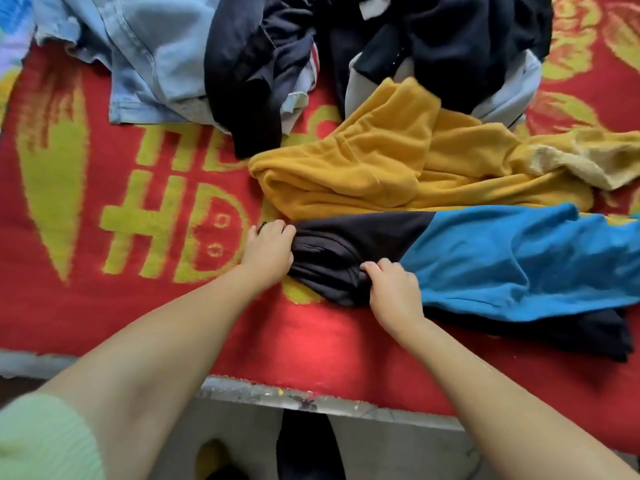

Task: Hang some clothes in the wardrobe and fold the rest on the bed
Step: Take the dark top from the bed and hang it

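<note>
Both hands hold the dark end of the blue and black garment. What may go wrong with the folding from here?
The blue and black garment lies against the yellow garment, so pulling may drag that along. Both hands, left and right, grip bunched fabric, so creases may get folded in.

1. A red blanket (pixel 104 306) with yellow-green lettering and flower patterns covers the whole sleeping surface.
2. A pale, paint-flecked frame edge (pixel 311 407) runs along the near side, just beneath the blanket's hem.
3. A grey floor (pixel 249 441) shows below that edge.
4. A blurred light green sleeve (pixel 41 441) fills the lower left corner.
</note>
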`<state>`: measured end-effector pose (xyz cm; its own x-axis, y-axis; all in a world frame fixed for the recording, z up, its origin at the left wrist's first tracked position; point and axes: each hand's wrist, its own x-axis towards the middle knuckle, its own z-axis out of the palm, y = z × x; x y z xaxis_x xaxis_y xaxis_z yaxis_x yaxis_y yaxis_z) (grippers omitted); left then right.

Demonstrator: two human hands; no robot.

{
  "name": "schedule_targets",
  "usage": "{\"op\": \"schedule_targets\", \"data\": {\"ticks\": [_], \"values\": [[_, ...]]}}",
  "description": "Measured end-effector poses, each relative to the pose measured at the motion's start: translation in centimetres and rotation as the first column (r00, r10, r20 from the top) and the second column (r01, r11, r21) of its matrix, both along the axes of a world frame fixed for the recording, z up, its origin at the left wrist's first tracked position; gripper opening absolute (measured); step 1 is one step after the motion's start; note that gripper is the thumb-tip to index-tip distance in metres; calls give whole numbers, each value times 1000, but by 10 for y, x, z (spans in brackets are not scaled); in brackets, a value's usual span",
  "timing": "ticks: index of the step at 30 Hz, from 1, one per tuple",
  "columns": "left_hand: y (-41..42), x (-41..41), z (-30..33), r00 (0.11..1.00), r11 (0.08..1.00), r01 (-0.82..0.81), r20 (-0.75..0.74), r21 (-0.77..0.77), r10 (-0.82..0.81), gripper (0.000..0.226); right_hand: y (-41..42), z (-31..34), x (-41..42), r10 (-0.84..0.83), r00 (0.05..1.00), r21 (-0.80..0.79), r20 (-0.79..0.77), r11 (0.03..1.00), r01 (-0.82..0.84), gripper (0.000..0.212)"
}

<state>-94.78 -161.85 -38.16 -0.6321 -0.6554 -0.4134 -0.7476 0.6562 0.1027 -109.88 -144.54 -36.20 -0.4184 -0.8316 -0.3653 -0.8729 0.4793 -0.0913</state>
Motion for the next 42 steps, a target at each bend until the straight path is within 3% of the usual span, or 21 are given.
{"op": "schedule_targets", "data": {"ticks": [3, 5, 8, 12, 16, 19, 21, 23, 24, 26, 29, 31, 32, 34, 37, 39, 42], "values": [[13, 9, 5, 998, 999, 32, 48, -5, -31, 24, -6, 4, -6, -251, 941, 43, 226, 968, 248, 32], [25, 19, 15, 997, 993, 42, 54, 109, -48, 21, -6, 12, -9, -341, 882, 119, 326, 940, 319, 32], [46, 39, 44, 988, 935, -53, -117, 352, 100, 12, 3, 35, -2, -419, 806, 154, 417, 907, 391, 32], [72, 61, 92, 887, 815, -185, -263, 549, 379, 24, 27, 78, 13, -455, 733, 128, 505, 880, 458, 25], [94, 88, 143, 872, 632, -145, -203, 761, 445, 36, 41, 134, 40, -488, 536, 0, 689, 739, 673, 24], [110, 110, 174, 830, 573, -129, -229, 810, 509, 28, 42, 180, 74, -437, 413, -57, 799, 629, 775, 20], [119, 130, 197, 754, 522, -180, -224, 834, 618, 45, 43, 212, 104, -403, 343, -59, 849, 572, 818, 17], [125, 163, 221, 729, 504, -244, -186, 828, 658, 46, 45, 242, 138, -425, 278, 12, 861, 565, 825, 22], [129, 183, 231, 738, 510, -251, -179, 823, 651, 41, 47, 254, 154, -444, 270, 50, 854, 587, 808, 36], [136, 233, 251, 753, 511, -226, -184, 829, 632, 32, 57, 278, 188, -425, 358, 28, 831, 675, 737, 49], [148, 322, 282, 765, 534, -204, -207, 821, 610, 18, 72, 315, 240, -292, 448, -85, 845, 754, 651, 41], [155, 377, 300, 757, 628, -278, -237, 727, 609, 7, 79, 336, 274, -193, 484, -152, 853, 797, 585, 32], [156, 398, 305, 731, 678, -350, -264, 646, 629, 13, 81, 346, 288, -154, 505, -174, 849, 821, 544, 28], [161, 437, 315, 622, 705, -503, -358, 500, 697, 24, 81, 363, 316, -75, 578, -194, 813, 900, 390, 22], [177, 476, 327, 315, 572, -686, -525, 449, 791, 34, 75, 383, 350, 84, 639, -156, 765, 986, 57, 15], [194, 502, 334, 49, 426, -759, -609, 493, 792, 36, 68, 397, 374, 210, 637, -164, 742, 978, -131, 9], [218, 526, 353, -250, 294, -758, -674, 583, 695, 40, 61, 411, 404, 436, 617, -194, 655, 887, -420, 13]]}}
